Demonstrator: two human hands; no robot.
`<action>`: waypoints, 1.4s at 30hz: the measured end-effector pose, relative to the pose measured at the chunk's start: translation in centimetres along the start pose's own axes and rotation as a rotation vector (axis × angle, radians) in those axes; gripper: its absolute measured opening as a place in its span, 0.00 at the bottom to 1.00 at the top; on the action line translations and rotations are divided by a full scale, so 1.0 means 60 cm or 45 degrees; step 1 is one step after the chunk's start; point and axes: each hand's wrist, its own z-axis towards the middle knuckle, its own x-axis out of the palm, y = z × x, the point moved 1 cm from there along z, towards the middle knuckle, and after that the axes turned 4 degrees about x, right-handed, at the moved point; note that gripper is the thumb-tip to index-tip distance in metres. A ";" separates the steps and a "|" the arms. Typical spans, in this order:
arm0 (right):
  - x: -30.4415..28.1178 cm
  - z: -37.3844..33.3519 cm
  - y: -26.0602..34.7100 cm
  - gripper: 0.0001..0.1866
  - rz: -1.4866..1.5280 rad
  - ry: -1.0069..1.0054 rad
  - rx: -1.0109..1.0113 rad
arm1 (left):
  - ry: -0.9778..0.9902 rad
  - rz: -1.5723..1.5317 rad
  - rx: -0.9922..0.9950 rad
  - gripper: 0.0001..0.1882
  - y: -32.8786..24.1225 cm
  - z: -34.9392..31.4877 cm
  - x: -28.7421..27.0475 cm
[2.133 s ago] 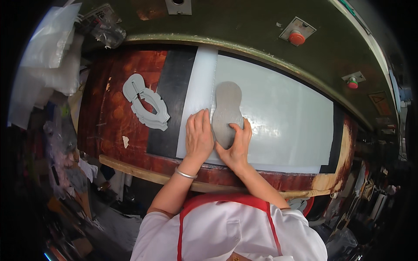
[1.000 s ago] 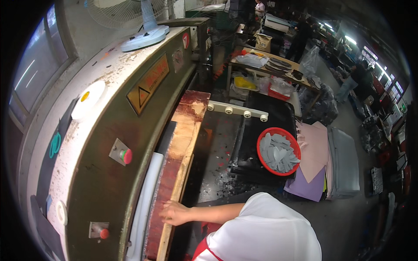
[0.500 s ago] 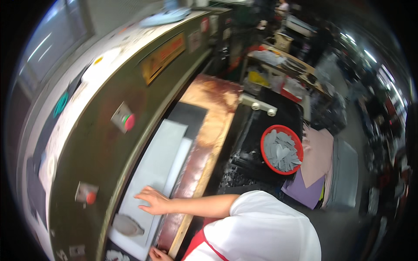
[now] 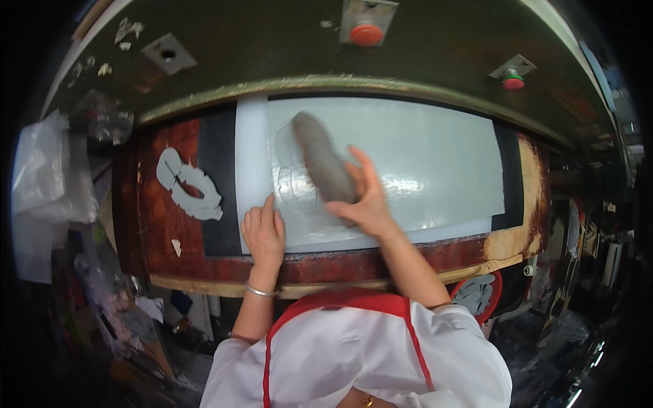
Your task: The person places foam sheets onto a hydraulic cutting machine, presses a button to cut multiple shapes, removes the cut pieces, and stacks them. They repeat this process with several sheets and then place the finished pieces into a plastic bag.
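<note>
Over grey sheeting [image 4: 435, 160] by green machinery [image 4: 258, 51], the right hand [image 4: 371, 209] seemingly pinches a block [image 4: 322, 155].

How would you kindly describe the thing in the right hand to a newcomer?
Across the red-brown table lies a pale grey sheet. Over its left part, the right hand holds a long, sole-shaped piece, clearly darker than the sheet.

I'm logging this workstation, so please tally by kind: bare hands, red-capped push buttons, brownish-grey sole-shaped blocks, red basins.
Bare hands (left hand, right hand): 2
Red-capped push buttons: 2
Brownish-grey sole-shaped block: 1
Red basin: 1
Total: 6
</note>
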 end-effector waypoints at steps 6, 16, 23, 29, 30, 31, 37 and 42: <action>-0.050 -0.037 0.006 0.55 -1.316 -0.239 -0.368 | -0.009 0.043 -0.018 0.18 -0.006 -0.002 0.006; -0.130 0.064 0.060 0.54 -1.230 -0.517 -0.383 | -0.080 -0.126 0.019 0.17 0.013 0.091 0.019; -0.313 0.140 0.294 0.44 -1.372 -1.474 -0.939 | 0.088 -0.215 0.038 0.11 -0.023 0.090 0.026; -0.325 0.164 0.264 0.47 -1.289 -1.463 -1.006 | -0.095 -0.289 -0.036 0.02 -0.007 0.167 0.069; -0.327 0.160 0.262 0.47 -1.321 -1.462 -1.007 | -0.108 -0.292 0.028 0.01 -0.004 0.178 0.070; -0.329 0.154 0.261 0.47 -1.357 -1.457 -1.005 | -0.065 -0.288 0.012 0.01 -0.003 0.185 0.071; -0.272 0.047 0.175 0.46 -1.192 -1.138 -0.665 | -0.058 -0.305 -0.086 0.01 -0.015 0.171 0.057; -0.234 -0.045 0.044 0.18 -1.316 -0.620 -0.277 | -0.062 -0.256 -0.137 0.04 -0.011 0.147 0.062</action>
